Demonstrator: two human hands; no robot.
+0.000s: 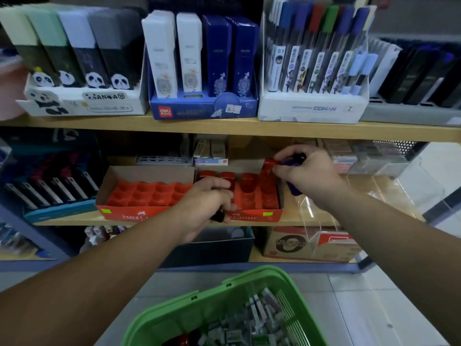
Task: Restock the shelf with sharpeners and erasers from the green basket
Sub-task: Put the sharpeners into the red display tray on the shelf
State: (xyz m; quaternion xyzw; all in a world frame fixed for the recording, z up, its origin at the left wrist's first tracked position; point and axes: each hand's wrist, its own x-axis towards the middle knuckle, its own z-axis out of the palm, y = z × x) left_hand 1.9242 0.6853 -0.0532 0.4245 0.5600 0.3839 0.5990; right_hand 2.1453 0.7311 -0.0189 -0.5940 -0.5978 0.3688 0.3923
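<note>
Two red trays sit side by side on the middle shelf (74, 222): the left tray (147, 196) shows only bare sockets, while the right tray (252, 201) has a row of red sharpeners (225, 177) along its far edge. The right hand (306, 171) hovers over that tray's far right corner, fingertips pinching a red sharpener (269, 164) while the curled fingers hold a blue sharpener (294, 189). The left hand (207, 203) lies over the right tray's near left part, curled round a black piece (218, 217). The green basket (249, 275) is nearest, below the hands, with small stock inside.
</note>
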